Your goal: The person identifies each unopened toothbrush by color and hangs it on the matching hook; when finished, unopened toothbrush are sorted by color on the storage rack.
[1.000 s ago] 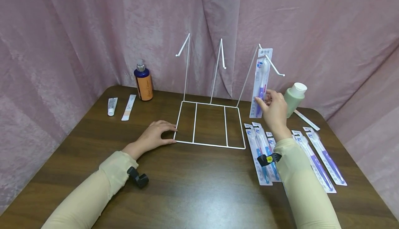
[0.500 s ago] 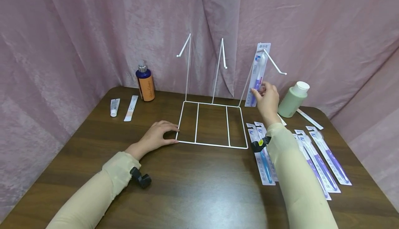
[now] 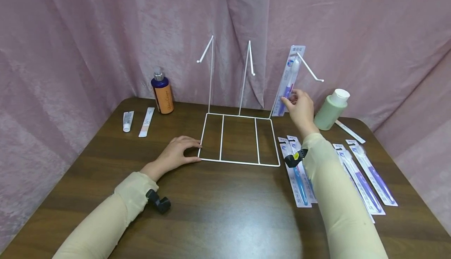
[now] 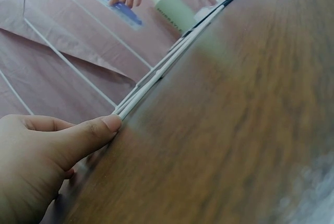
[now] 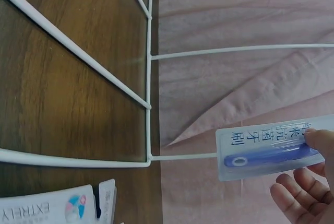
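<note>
Our right hand (image 3: 302,110) pinches the lower end of a toothbrush pack (image 3: 289,80), its top up at the right hook (image 3: 309,69) of the wire rack (image 3: 239,138); whether it's fully hung, we can't tell. Left hand (image 3: 175,156) lies flat on the table (image 3: 218,212), fingertips touching the rack's base, gripping nothing.
</note>
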{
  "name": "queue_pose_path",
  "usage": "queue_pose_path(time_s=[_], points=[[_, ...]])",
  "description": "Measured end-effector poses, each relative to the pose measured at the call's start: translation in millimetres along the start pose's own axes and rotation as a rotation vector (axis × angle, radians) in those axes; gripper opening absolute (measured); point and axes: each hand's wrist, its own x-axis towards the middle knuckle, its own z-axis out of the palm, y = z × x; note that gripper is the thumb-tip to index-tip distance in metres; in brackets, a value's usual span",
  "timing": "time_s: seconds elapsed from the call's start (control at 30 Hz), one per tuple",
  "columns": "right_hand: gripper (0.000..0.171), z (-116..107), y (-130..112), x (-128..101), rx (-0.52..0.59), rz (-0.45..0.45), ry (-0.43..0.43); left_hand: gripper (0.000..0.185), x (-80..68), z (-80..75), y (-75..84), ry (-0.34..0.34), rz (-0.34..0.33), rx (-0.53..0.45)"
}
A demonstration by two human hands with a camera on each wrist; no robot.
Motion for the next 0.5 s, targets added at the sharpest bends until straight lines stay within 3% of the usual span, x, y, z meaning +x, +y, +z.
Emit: queue_pose_path(time_s=[0.23,0.5], points=[[0.045,-13,3,1,-0.035,-0.003,-0.036,0.045,-0.9,0.3,1.3,-0.012,-0.021,-0.005],[0.042,-43,11,-6,-0.080,-0.039,-0.064,0.045,1.9,-1.8,1.4,-0.017,-0.005,-0.004]])
